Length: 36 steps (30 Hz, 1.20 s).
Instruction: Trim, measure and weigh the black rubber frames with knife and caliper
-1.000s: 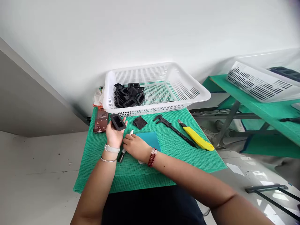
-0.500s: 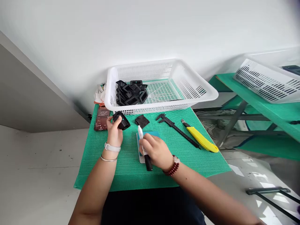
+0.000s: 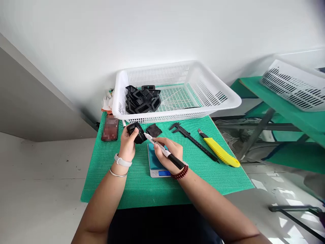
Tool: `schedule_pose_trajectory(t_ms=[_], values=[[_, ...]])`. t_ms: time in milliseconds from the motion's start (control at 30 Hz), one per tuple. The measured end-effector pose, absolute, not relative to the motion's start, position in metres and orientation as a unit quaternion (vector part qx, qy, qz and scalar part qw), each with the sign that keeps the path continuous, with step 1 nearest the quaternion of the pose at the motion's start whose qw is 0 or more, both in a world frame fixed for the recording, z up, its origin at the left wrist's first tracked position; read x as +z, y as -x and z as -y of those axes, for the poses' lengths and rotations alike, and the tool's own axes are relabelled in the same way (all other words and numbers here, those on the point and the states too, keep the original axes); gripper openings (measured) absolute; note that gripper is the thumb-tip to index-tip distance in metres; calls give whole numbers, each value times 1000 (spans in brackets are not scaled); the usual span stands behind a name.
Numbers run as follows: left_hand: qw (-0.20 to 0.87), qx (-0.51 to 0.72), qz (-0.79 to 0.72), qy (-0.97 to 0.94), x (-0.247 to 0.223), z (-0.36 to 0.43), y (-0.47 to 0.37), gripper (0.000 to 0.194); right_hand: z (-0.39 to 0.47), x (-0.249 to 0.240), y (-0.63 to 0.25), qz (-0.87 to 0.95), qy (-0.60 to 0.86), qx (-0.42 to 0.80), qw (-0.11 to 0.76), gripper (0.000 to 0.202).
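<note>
Grasping a black part (image 3: 140,136) in left hand (image 3: 127,145) and marker (image 3: 165,151) in right hand (image 3: 175,149), with basket (image 3: 230,98) of black frames (image 3: 142,100) beyond both.

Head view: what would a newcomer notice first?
The big white slotted basket at the back of the green-covered table, with heaped black parts in its left end. Next, the yellow utility knife near the table's right edge, beside a black caliper. Front centre, the left hand holds one black piece while the right hand points a marker at it.
</note>
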<state>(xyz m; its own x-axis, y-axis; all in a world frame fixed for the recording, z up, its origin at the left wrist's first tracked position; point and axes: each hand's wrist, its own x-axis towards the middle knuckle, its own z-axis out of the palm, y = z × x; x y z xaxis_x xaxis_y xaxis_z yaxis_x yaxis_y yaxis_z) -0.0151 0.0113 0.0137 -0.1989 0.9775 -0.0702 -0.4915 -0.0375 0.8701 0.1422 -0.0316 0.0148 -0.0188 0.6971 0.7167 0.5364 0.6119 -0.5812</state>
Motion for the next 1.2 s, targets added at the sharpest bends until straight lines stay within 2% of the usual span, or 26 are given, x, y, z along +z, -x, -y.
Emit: schedule_pose_trajectory(t_ms=[467,767,967,1200], values=[[553,650,-414,-317,10,-8,10,36,30,12,-143,707,435,90,550,10],[554,646,-414,-323,10,-9,11,34,31,13,-145,658,474,37,583,9],[574,641,-408,-305,9,-9,13,31,30,14,-151,660,477,43,578,10],[512,613,-452,-397,17,-1,11,33,33,36,-158,675,458,55,576,9]])
